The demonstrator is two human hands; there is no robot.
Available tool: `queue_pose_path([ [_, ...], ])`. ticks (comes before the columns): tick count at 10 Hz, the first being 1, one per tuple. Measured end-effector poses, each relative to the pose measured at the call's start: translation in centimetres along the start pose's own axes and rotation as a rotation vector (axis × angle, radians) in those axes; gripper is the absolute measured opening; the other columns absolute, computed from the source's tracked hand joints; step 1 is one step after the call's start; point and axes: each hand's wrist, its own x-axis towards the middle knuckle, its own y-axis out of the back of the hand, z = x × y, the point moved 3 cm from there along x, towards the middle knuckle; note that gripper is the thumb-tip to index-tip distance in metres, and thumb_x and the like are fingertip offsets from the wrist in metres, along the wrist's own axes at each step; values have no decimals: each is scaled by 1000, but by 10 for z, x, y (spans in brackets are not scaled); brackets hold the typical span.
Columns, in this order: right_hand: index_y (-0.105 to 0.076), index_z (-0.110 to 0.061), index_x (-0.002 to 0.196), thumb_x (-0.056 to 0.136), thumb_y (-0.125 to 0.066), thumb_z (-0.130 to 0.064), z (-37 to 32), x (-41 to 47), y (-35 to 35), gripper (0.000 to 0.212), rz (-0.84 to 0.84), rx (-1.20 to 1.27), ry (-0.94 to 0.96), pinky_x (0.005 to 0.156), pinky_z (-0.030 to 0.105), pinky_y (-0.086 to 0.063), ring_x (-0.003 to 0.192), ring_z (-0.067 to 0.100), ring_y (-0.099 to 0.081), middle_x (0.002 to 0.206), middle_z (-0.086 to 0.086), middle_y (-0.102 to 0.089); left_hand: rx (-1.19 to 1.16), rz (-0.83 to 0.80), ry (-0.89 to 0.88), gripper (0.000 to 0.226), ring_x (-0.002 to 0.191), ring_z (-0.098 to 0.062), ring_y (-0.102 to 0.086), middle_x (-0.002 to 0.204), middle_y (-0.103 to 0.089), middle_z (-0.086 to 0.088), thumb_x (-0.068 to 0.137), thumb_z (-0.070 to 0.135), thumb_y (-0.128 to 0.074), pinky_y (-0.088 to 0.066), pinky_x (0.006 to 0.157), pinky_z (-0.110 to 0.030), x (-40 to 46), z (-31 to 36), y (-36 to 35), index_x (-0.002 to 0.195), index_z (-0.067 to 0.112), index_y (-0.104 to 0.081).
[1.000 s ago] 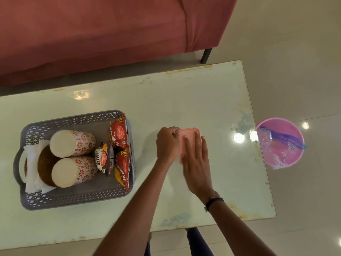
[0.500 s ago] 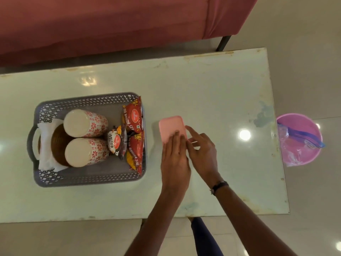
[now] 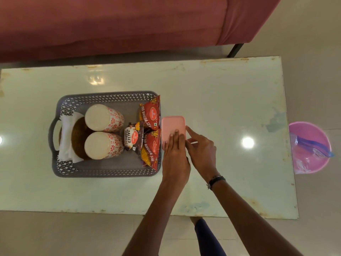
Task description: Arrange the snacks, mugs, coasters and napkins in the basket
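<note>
Pink box (image 3: 173, 128): a flat, rounded-corner pink container lying on the worktop, its left edge just beside the right wall of the basket; it is outside the basket.
My left hand (image 3: 175, 156): palm down, fingers extended and laid flat on the near half of the pink box; it presses on the lid rather than gripping it.
My right hand (image 3: 202, 150): fingers loosely spread, the index fingertip touching the right edge of the pink box; nothing is enclosed in it. A dark band sits on this wrist.
Basket (image 3: 103, 172): grey, perforated plastic, with a handle slot at its left end; it stands on the worktop, left of centre.
Mugs (image 3: 104, 131): two white mugs with a red floral print, lying on their sides next to each other in the middle of the basket, pale round ends facing me.
Coasters (image 3: 78, 137): brown woven discs, partly hidden under the mugs at the left end of the basket.
Napkins (image 3: 65, 137): white, folded beneath and around the coasters.
Snacks (image 3: 150, 130): two red packets standing on edge against the right wall of the basket, and one dark packet marked "salted" leaning between them and the mugs.
Worktop (image 3: 221, 100): pale, glossy, worn at the edges.
Sofa (image 3: 129, 24): red, beyond the far edge of the worktop.
Pink bucket (image 3: 311, 145): on the floor to the right of the worktop, with a clear plastic bag inside.
</note>
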Motion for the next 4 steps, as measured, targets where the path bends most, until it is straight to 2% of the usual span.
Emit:
queue_pose_path([
  [1,-51,-31,133,93,-56,-26,-2,-5,-2,40,10,-43,-25,69,19,-49,83,14,-67,105,2,-72,7,-23,-12,62,146,-24,-9,157,-15,-11,93,9,-48,-2,116,-34,-2,1,5,147,8,-18],
  [2,-46,-32,136,95,-52,-26,-10,-9,-4,42,-11,-71,-70,77,32,-54,92,19,-66,112,4,-68,2,-22,-43,56,139,-30,-32,147,-37,-18,87,11,-59,-23,114,-43,-3,2,17,138,4,-38],
  [3,-36,-26,143,94,-53,-25,-22,-18,3,52,-25,-95,-105,86,39,-53,106,24,-62,125,7,-62,-23,88,-203,58,135,-32,-40,142,-45,-18,80,1,-63,-36,109,-47,-14,-5,39,134,4,-43],
  [4,-33,-23,144,93,-53,-23,-39,-32,18,54,46,-75,-150,88,42,-52,109,25,-61,128,6,-59,-73,122,-208,54,134,-30,-41,141,-47,-15,81,1,-58,-37,110,-43,-30,-30,73,133,5,-44],
])
